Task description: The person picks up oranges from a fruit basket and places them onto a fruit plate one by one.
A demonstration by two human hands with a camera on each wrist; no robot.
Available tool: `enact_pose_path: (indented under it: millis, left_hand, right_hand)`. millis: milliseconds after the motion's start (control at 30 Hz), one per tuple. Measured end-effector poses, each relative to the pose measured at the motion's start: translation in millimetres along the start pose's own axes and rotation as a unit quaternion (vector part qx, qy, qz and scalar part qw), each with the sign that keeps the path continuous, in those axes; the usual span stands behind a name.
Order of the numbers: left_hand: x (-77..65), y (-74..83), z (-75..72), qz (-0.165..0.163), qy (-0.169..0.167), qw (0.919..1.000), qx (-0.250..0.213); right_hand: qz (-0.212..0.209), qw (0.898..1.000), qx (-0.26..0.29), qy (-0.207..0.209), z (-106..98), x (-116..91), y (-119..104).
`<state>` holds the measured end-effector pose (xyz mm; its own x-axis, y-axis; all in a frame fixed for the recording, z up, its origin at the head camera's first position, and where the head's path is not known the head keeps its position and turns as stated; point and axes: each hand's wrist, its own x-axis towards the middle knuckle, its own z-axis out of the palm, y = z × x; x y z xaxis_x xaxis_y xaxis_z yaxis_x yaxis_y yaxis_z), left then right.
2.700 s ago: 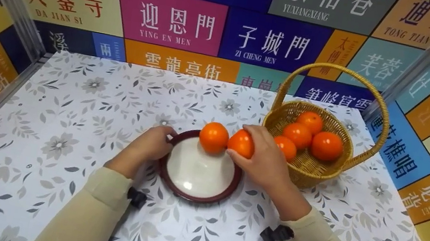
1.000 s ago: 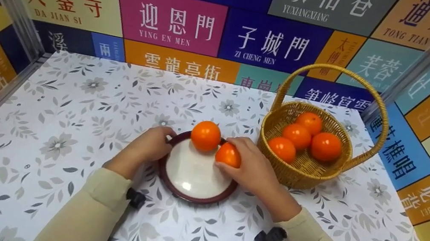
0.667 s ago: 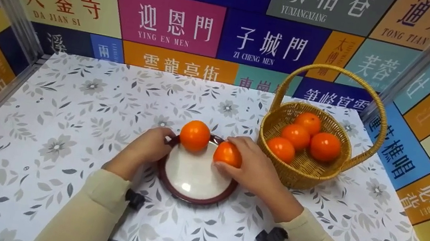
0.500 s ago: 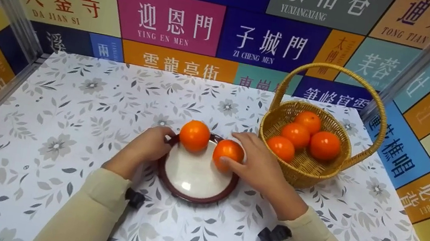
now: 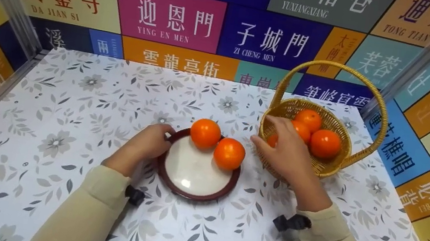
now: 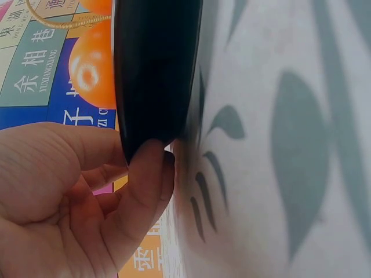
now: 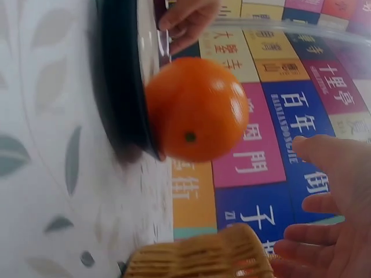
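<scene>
Seen from above, a person works at a table [image 5: 52,181] with a leaf-and-flower pattern. The left hand [image 5: 149,142] has a narrow grip, thumb and fingers pinching the left rim of a plate [image 5: 197,176], white with a dark red edge. Two oranges sit on it: a far orange [image 5: 205,133] by the back rim and a near orange [image 5: 229,154] by the right rim. They look very close; whether they touch is hard to tell.

To the right stands a basket [image 5: 325,167] with a tall arched handle [image 5: 383,121]. The right hand [image 5: 290,149] is over its near left side, thumb and fingers spread wide, with nothing seen in its hold. Four oranges show inside, one almost covered by this hand. Whether the hand touches the basket cannot be told.

The likeliest trouble is rolling: the fruit is round, the plate looks smooth, and both pieces lie at the edge, so a tug or tilt from the left hand could send one over. A third orange put down against them might push one off. The right wrist could also knock the near orange, or catch the basket's rim and tip it.
</scene>
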<state>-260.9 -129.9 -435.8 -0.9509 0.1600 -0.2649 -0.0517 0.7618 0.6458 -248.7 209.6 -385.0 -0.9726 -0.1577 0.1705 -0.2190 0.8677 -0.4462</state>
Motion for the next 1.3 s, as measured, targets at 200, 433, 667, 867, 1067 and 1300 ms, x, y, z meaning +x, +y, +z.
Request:
enact_pose_path:
  millis: [200,433,667,867,1067,1300]
  left_hand:
    - [0.6,-0.1,-2.4,-0.003,0.000,1.0000,-0.002]
    - [0.1,-1.2,-1.3,0.011,0.009,0.9999,0.009]
    - [0.0,-0.5,1.7,0.000,0.007,1.0000,0.005]
    - [-1.2,-1.0,2.9,0.006,0.007,1.0000,0.000]
    - [-1.0,-1.3,2.7,0.005,0.005,1.0000,0.004]
    - [-0.2,-2.4,1.2,0.022,0.009,0.9997,0.011]
  right_hand:
    - [0.060,0.997,-0.015,-0.039,-13,8,17]
    - [0.086,0.992,-0.024,-0.084,-13,10,32]
    - [0.079,0.994,0.017,-0.078,-10,12,45]
    - [0.056,0.994,0.021,-0.087,-11,12,52]
    - [0.067,0.993,0.024,-0.099,-17,10,54]
    - [0.088,0.989,0.025,-0.118,-28,6,58]
